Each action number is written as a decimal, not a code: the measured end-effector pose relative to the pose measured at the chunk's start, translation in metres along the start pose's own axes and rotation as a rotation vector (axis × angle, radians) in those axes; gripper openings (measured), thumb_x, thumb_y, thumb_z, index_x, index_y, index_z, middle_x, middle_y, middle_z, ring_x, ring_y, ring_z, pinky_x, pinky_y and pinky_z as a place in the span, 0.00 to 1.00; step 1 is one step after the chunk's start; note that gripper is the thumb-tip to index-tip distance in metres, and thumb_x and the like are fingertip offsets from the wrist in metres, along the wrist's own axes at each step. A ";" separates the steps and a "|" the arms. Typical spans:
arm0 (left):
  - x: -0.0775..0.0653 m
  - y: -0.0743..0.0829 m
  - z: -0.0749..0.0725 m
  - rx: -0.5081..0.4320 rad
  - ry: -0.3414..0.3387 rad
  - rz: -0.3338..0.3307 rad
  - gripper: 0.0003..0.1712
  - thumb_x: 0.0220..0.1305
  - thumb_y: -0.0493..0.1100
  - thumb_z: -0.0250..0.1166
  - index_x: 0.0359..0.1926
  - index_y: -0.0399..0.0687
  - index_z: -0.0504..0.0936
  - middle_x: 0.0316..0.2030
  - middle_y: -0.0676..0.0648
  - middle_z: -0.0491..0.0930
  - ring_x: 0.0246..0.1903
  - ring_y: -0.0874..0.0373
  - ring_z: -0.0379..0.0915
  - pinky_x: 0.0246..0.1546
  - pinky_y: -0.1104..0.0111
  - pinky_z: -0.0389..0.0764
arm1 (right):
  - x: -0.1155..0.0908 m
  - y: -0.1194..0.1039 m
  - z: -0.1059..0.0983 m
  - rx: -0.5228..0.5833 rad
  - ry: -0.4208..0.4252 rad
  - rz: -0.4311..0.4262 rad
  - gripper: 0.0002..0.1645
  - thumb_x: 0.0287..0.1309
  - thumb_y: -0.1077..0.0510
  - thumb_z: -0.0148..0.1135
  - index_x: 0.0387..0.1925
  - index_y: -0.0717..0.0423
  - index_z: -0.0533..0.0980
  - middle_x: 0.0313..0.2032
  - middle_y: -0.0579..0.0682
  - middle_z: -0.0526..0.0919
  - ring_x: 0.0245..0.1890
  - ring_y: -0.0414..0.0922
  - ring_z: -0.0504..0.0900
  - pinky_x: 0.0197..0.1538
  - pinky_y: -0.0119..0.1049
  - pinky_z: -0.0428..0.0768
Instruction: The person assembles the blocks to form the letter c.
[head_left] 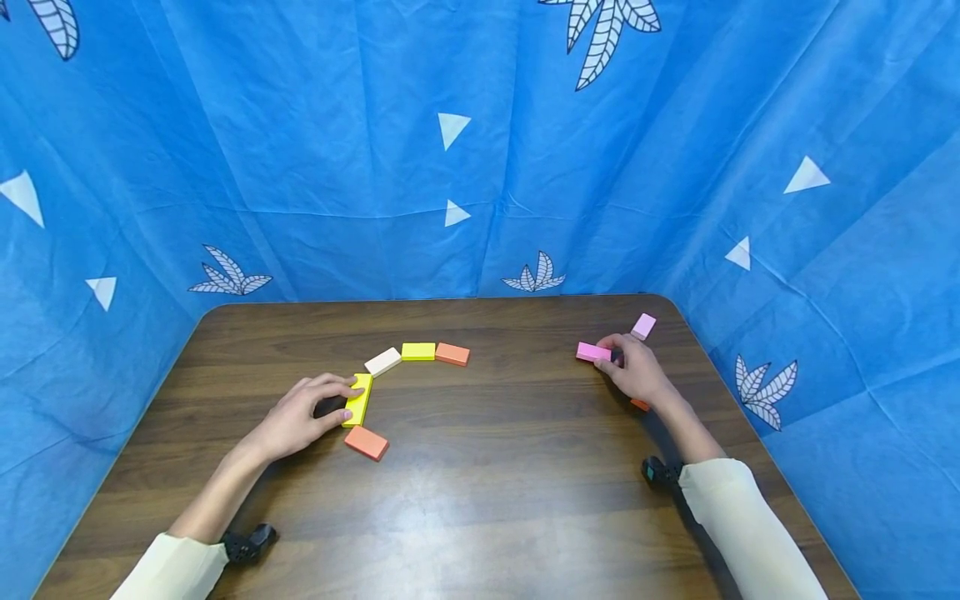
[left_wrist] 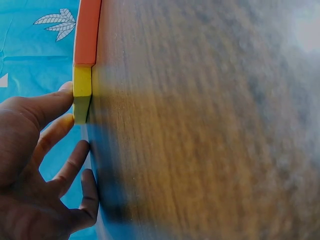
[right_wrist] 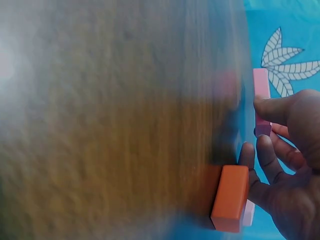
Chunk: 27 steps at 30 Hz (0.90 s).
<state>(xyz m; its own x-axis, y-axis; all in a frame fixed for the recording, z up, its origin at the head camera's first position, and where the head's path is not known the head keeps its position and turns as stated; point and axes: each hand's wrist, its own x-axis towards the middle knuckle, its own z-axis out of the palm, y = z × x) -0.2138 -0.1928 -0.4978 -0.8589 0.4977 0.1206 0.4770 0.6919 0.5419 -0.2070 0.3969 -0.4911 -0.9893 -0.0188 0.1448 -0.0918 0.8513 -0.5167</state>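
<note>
On the left of the table, my left hand (head_left: 303,415) pinches a long yellow block (head_left: 358,400) between thumb and fingers; the block lies flat on the wood. An orange block (head_left: 367,443) lies at its near end, and a white block (head_left: 383,362) at its far end. Over on the right, a bright pink block (head_left: 592,352) is pinched by my right hand (head_left: 636,367), thumb on one side. Whether that block touches the table I cannot tell. Beyond the hand lies a pale pink block (head_left: 643,326). Another orange block (right_wrist: 231,197), mostly covered in the head view, sits beneath the hand.
A second yellow block (head_left: 418,352) and an orange block (head_left: 453,354) continue the curved row past the white one. Brown wood tabletop (head_left: 480,500) stretches between the hands. Blue printed cloth (head_left: 337,150) hangs behind the table and along both sides.
</note>
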 end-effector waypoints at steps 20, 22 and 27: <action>0.002 0.002 -0.001 -0.003 0.007 0.021 0.20 0.72 0.44 0.73 0.63 0.54 0.88 0.68 0.42 0.82 0.64 0.36 0.75 0.60 0.37 0.75 | -0.016 -0.028 0.019 -0.024 -0.017 -0.060 0.18 0.70 0.59 0.72 0.57 0.60 0.81 0.47 0.58 0.83 0.39 0.49 0.77 0.42 0.39 0.73; 0.002 0.001 -0.001 0.000 0.010 0.028 0.19 0.72 0.45 0.73 0.62 0.54 0.88 0.68 0.42 0.82 0.64 0.36 0.75 0.61 0.37 0.75 | -0.017 -0.032 0.022 -0.029 -0.009 -0.076 0.18 0.70 0.59 0.72 0.57 0.60 0.81 0.46 0.57 0.83 0.39 0.49 0.76 0.42 0.39 0.72; 0.002 -0.001 -0.001 0.001 0.015 0.035 0.19 0.72 0.45 0.73 0.62 0.55 0.88 0.67 0.42 0.83 0.64 0.36 0.76 0.62 0.37 0.74 | -0.020 -0.042 0.029 -0.037 -0.004 -0.118 0.18 0.69 0.57 0.73 0.56 0.59 0.82 0.44 0.55 0.83 0.39 0.48 0.75 0.43 0.40 0.71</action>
<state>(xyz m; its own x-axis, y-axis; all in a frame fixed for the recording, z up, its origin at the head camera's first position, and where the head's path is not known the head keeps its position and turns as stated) -0.2159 -0.1935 -0.4974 -0.8441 0.5141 0.1521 0.5075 0.6746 0.5361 -0.1862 0.3459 -0.4966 -0.9724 -0.1219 0.1990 -0.2031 0.8617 -0.4650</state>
